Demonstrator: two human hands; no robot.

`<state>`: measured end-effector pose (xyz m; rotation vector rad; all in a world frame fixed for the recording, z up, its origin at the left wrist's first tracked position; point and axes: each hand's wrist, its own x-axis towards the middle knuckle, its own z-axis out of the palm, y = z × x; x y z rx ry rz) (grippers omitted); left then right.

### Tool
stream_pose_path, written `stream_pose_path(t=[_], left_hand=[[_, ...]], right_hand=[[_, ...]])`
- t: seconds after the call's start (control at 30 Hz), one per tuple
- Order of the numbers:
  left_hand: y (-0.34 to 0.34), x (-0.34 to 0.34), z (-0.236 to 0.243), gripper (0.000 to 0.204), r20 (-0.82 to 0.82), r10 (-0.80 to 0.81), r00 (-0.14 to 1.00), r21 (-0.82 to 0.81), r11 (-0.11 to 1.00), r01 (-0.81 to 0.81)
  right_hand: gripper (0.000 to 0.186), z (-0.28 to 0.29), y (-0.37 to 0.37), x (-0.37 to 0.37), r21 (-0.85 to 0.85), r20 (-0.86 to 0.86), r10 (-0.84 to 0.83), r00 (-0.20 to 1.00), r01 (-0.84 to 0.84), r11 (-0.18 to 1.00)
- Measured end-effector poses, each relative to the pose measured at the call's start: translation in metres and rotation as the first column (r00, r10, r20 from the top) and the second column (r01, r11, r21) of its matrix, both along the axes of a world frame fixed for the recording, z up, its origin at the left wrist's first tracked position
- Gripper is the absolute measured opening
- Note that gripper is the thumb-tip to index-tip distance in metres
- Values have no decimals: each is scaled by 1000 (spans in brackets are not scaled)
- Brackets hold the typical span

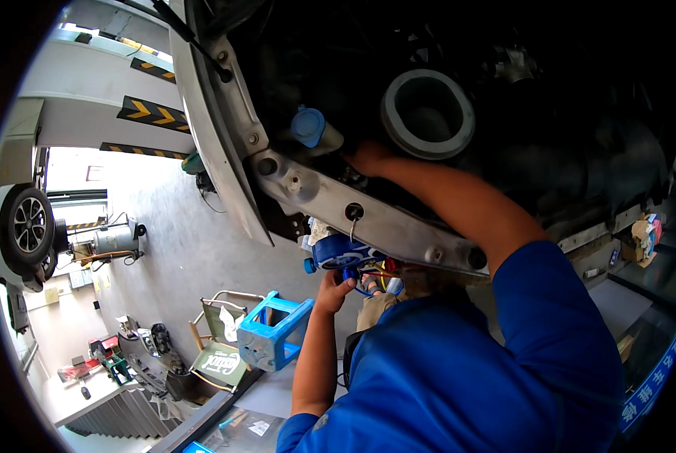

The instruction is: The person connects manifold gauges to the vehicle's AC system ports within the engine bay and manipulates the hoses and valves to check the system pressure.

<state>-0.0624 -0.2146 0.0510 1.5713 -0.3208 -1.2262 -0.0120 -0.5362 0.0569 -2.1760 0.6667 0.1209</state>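
Note:
My left hand (333,291) is closed on a blue knob (349,274) at the underside of a blue manifold gauge set (343,252). The gauge set hangs by a hook (353,223) from the metal front crossmember (398,237) of a car. A red part and a yellow hose show beside it. My right arm reaches over the crossmember into the dark engine bay. There my right hand (370,158) is down beside a reservoir with a blue cap (308,127). Its fingers are in shadow, and what they touch is hidden.
A large grey ring-shaped opening (429,115) lies just beyond my right forearm. At the left stand a blue plastic stool (275,330), a folding chair (221,351) and a white workbench (89,392) with tools. Another car's wheel (30,228) shows at the far left.

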Motion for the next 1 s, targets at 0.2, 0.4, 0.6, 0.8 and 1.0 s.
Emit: stream_pose_path(t=[0.2,0.4,0.6,0.8,1.0], left_hand=[[-12,-5,16,93,-31,16,999,-14,1000,-17],[-8,-6,8,73,-77,75,994,-102,991,-83],[-6,0,4,71,-99,8,995,-70,997,-15],[-8,-1,6,69,-110,30,994,-112,993,-43],[-7,-3,11,69,-108,32,994,-118,992,-45]], right_hand=[[37,-11,7,13,657,-229,-352,908,410,632],[36,-6,6,12,674,-197,-302,933,353,649],[35,-13,6,13,508,-186,-319,929,368,778],[34,-17,8,18,442,-158,-315,936,352,825],[38,6,7,14,666,-230,-283,931,363,652]])
